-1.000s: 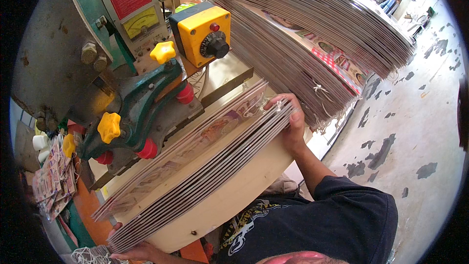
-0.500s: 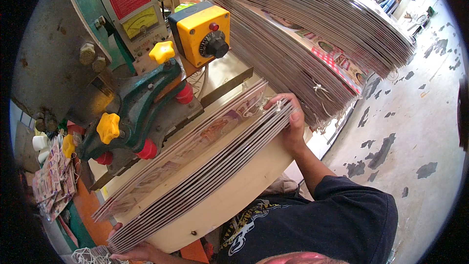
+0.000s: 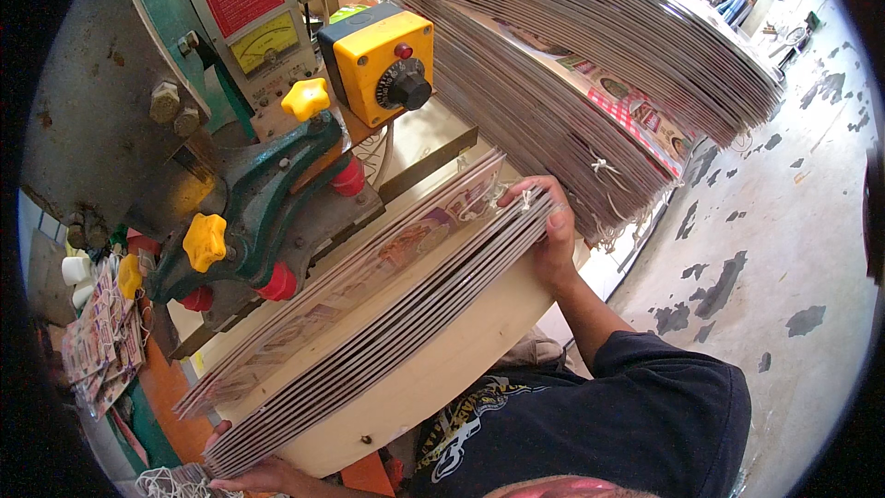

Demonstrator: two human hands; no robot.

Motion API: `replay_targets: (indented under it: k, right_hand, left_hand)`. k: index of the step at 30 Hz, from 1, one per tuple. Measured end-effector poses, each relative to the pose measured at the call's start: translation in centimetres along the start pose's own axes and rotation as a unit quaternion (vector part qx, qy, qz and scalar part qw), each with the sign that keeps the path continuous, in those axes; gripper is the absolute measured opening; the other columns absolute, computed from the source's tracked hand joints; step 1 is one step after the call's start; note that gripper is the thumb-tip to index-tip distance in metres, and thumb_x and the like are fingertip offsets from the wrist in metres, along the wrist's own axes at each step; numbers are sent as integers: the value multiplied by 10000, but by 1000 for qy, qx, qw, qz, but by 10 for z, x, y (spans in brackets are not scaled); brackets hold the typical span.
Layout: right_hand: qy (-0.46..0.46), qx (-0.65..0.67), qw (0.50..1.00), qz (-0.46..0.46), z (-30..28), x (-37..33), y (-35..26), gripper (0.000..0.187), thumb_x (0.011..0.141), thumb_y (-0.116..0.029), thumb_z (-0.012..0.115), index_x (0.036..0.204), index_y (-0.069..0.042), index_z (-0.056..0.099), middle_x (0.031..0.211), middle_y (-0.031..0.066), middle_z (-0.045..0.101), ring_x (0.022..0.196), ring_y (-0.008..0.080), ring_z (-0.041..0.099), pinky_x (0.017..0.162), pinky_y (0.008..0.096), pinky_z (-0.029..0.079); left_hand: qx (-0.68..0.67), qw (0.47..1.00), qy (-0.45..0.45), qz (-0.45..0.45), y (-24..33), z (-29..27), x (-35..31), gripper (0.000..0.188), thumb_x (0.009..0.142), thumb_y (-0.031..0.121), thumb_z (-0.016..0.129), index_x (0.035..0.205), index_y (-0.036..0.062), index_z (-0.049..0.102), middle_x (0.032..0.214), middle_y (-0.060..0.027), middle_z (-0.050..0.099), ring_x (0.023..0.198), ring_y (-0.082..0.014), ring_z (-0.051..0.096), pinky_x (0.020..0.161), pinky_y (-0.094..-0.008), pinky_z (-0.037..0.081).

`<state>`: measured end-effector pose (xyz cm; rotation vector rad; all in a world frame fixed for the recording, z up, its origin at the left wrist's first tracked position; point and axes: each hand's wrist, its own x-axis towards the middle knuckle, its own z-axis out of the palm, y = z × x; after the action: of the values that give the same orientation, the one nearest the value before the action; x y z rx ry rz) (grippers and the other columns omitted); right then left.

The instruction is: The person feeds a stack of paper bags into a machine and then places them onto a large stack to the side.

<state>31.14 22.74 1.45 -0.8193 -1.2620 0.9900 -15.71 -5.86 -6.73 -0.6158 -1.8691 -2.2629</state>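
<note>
A bundle of flat, thin-edged sheets (image 3: 383, 337) stands on edge across the pale board (image 3: 433, 373), its edges turned up. My right hand (image 3: 553, 238) is closed round the upper right end, fingers behind and thumb in front, near a knotted white string. At the lower left end my left hand (image 3: 260, 477) grips the same bundle, thumb and fingers on opposite sides; part of it is hidden. Just behind the bundle lie a few more printed sheets (image 3: 396, 254) with food pictures under clear film, apart from it on the left.
A green press head (image 3: 267, 184) with yellow star knobs and red feet stands beyond the sheets. Behind it sits a yellow control box (image 3: 383, 65) with a black dial. Tall sheet stacks (image 3: 590, 28) rise at the back right. Tangled white string (image 3: 175, 481) lies lower left.
</note>
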Motion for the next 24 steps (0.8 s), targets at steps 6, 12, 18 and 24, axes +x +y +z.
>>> replay_targets:
  k: [6, 12, 18, 24]
  right_hand:
    - [1, 3, 1000, 3, 1, 0, -2, 819, 827, -778, 523, 1149, -26, 515, 1034, 115, 611, 971, 173, 586, 877, 320, 459]
    - [4, 6, 1000, 6, 1, -1, -1, 822, 819, -780, 532, 1149, -27, 515, 1033, 111, 608, 971, 174, 587, 878, 321, 460]
    - [1, 5, 1000, 10, 0, -1, -1, 812, 818, -774, 539, 1145, -30, 513, 1036, 109, 606, 981, 176, 585, 884, 325, 459]
    - [5, 17, 1000, 20, 3, -1, -4, 809, 815, -771, 546, 1144, -32, 510, 1036, 109, 606, 979, 176, 584, 883, 326, 461]
  left_hand:
    - [-193, 975, -2, -112, 19, 5, 26, 1044, 831, 872, 321, 1000, -94, 678, 924, -256, 712, 700, -381, 682, 595, -499, 575]
    - [-186, 974, 46, -120, 36, 24, 17, 1045, 837, 870, 306, 1019, -91, 676, 946, -263, 710, 718, -393, 682, 593, -509, 575]
    - [-204, 971, 4, -121, 25, 12, 23, 1043, 847, 862, 297, 1064, -91, 663, 985, -266, 706, 747, -401, 686, 611, -515, 581]
    - [-138, 985, 34, -100, 50, 35, 9, 1062, 855, 845, 338, 1229, -124, 557, 1203, -279, 638, 943, -426, 665, 810, -510, 563]
